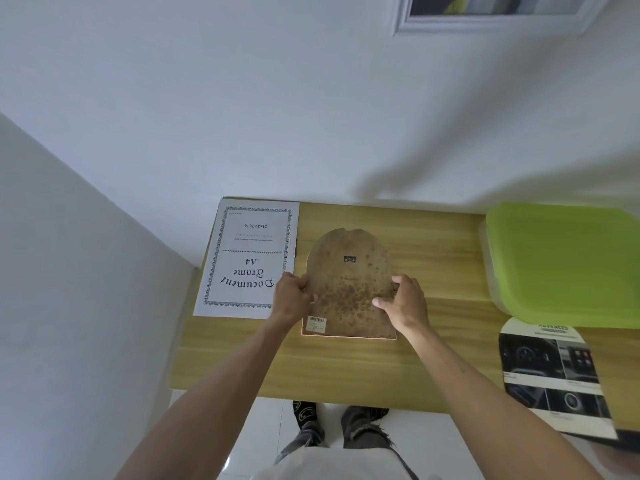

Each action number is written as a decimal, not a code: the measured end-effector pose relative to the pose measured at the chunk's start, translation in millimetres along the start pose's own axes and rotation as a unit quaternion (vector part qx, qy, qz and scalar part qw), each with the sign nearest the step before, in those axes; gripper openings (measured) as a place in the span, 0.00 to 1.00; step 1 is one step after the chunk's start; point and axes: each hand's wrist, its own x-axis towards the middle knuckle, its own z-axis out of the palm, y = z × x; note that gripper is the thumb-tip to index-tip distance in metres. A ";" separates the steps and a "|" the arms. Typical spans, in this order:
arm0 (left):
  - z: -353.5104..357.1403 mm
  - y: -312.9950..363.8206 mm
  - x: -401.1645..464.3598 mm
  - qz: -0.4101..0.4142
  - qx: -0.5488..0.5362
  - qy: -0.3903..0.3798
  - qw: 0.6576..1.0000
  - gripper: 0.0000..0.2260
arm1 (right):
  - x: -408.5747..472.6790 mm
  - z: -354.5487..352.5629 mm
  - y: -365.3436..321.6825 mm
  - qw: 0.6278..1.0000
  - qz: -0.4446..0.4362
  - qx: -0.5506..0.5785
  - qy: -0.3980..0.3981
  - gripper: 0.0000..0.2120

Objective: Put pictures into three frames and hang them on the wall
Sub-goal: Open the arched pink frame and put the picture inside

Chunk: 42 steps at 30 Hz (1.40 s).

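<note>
Brown fibreboard backing (pixel 349 289): thin, light, stiff. Left hand (pixel 290 299), right hand (pixel 403 304) pinch opposite side edges; suitable hold.

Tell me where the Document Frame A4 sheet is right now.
In the head view, the white sheet lies flat on the wooden table's far-left corner against the wall, just left of the arched frame back held in both hands.
</note>
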 end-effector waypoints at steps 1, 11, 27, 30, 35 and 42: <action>2.4 -1.0 -0.4 0.002 -0.003 0.004 1.000 0.10 | -0.7 0.5 0.3 1.000 0.000 -0.005 -0.001 0.33; -3.5 9.0 3.0 0.053 0.126 -0.011 0.991 0.08 | 1.0 -2.2 -4.7 0.989 -0.056 -0.135 -0.013 0.31; -3.8 66.5 72.6 0.200 0.478 -0.231 0.824 0.66 | 76.4 -12.0 -59.9 0.820 -0.271 -0.448 -0.234 0.72; -6.9 68.2 74.2 0.214 0.485 -0.238 0.814 0.66 | 80.1 -16.6 -58.2 0.830 -0.278 -0.416 -0.245 0.73; -3.9 66.7 77.6 0.209 0.484 -0.240 0.815 0.67 | 82.5 -14.9 -58.4 0.836 -0.276 -0.400 -0.256 0.72; -10.7 62.3 73.6 0.199 0.464 -0.245 0.828 0.64 | 83.4 -17.3 -57.4 0.839 -0.262 -0.399 -0.263 0.72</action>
